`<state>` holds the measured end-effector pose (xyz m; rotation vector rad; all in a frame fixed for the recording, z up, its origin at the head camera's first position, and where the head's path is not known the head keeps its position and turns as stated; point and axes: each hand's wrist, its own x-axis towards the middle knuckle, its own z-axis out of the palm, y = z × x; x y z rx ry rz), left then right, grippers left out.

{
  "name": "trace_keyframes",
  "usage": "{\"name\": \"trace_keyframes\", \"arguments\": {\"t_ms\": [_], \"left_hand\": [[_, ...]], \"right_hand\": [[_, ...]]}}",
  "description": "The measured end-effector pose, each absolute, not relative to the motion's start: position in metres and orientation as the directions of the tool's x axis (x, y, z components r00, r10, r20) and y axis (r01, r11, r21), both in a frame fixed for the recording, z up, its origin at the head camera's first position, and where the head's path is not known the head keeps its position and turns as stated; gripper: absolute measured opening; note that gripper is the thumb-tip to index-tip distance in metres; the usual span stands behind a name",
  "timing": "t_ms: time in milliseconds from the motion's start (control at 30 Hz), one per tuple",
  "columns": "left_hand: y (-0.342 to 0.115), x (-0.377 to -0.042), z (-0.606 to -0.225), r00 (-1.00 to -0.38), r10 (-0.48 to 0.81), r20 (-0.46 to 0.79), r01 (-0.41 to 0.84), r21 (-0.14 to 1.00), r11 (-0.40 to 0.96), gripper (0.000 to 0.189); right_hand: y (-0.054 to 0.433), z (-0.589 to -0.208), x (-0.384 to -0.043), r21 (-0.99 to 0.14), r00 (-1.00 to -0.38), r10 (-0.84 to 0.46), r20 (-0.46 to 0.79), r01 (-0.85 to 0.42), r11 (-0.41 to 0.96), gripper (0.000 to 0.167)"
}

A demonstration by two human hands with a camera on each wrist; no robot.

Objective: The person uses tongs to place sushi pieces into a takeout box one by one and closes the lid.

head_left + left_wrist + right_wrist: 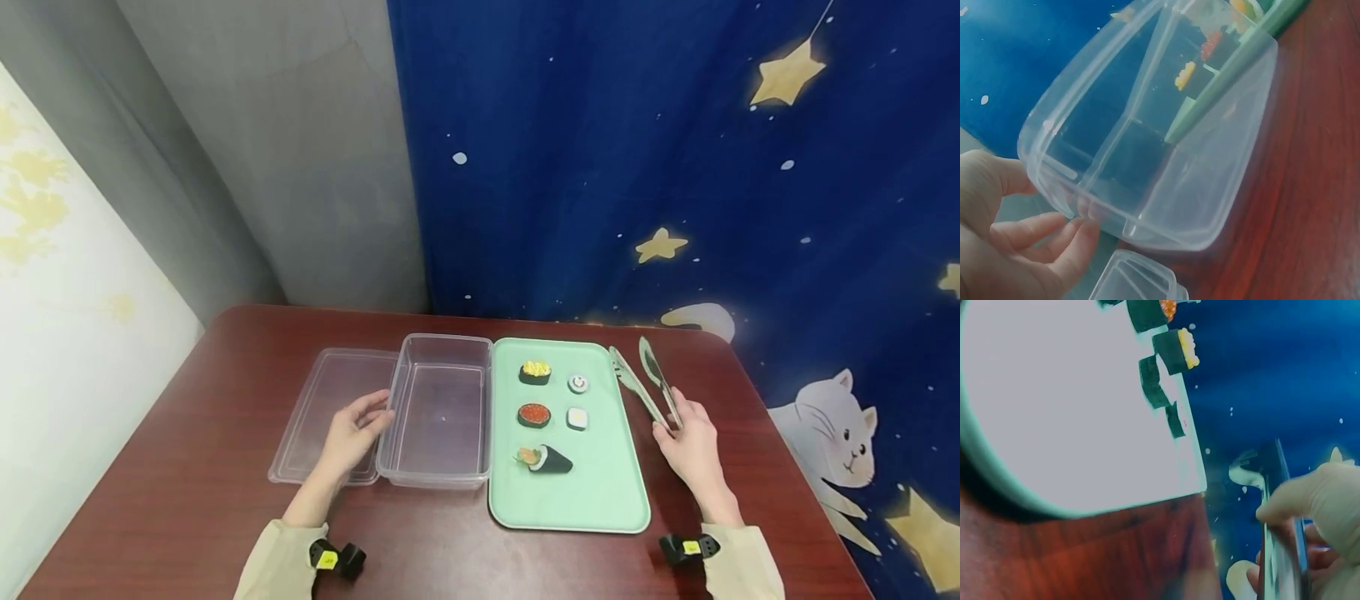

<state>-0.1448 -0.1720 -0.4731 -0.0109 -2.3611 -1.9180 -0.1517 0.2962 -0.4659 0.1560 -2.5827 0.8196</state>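
My left hand (pixel 358 435) pinches the left rim of a clear plastic container (pixel 441 480); in the left wrist view its thumb and fingers (pixel 1079 247) lie either side of the wall. With my right hand (pixel 692 446) I grip metal tongs (pixel 634 385), their arms spread apart beside the green tray's right edge. On the tray (pixel 570 504) lie several sushi pieces: a yellow-topped one (pixel 535 373), a red roe one (pixel 534 416), a small round roll (pixel 577 383), a squarish white-topped roll (pixel 577 418) and a dark cone-shaped hand roll (pixel 552 460). Nothing shows inside the container.
A clear flat lid (pixel 315 433) lies left of the container, partly behind my left hand. The tray stands against the container's right side. Behind the reddish-brown table (pixel 180 467) hang a grey curtain (pixel 300 167) and a blue starry one (pixel 540 167).
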Motion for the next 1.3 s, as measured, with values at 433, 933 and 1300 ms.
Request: {"name": "trace_keyframes", "arguments": {"t_ms": [433,933,1300], "left_hand": [[-0.163,-0.160,-0.459,-0.988,-0.140,0.062,0.016,0.951,0.309,0.039],[-0.162,-0.161,-0.458,-0.985,-0.113,0.129,0.083,0.934,0.346,0.036],[-0.163,-0.160,-0.459,-0.984,-0.108,0.140,0.094,0.932,0.351,0.036]], "right_hand": [[0.279,-0.456,-0.174,-0.514,-0.890,-0.108,0.443,-0.350,0.783,0.058],[0.268,-0.453,-0.192,-0.480,-0.874,-0.339,0.348,-0.476,0.736,0.055],[0.259,-0.452,-0.209,-0.459,-0.842,-0.472,0.262,-0.539,0.706,0.053]]}}
